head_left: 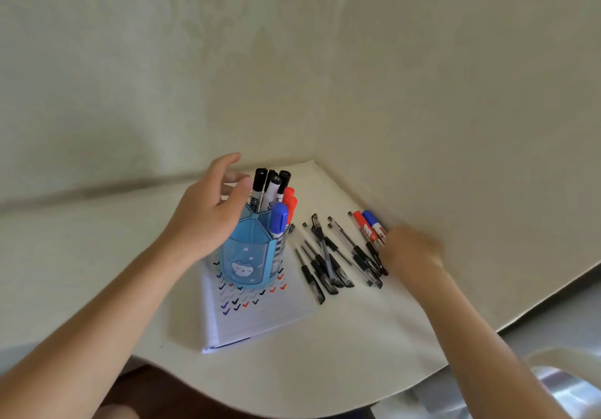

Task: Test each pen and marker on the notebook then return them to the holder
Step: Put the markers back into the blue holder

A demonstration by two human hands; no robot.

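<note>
A pale surface [357, 337] is set into a wall corner. On it a lined notebook [260, 314], marked with rows of small ticks, is lain open. A blue holder [250, 256] is stood on the notebook, with black, red and blue markers [276, 197] upright inside. Black pens [328, 262] are spread just beside it, with two markers further right. The left hand [208, 213] is held released, fingers spread, against the holder's rim. The right hand [411, 251] is blurred at the pens; its grasp cannot be told.
</note>
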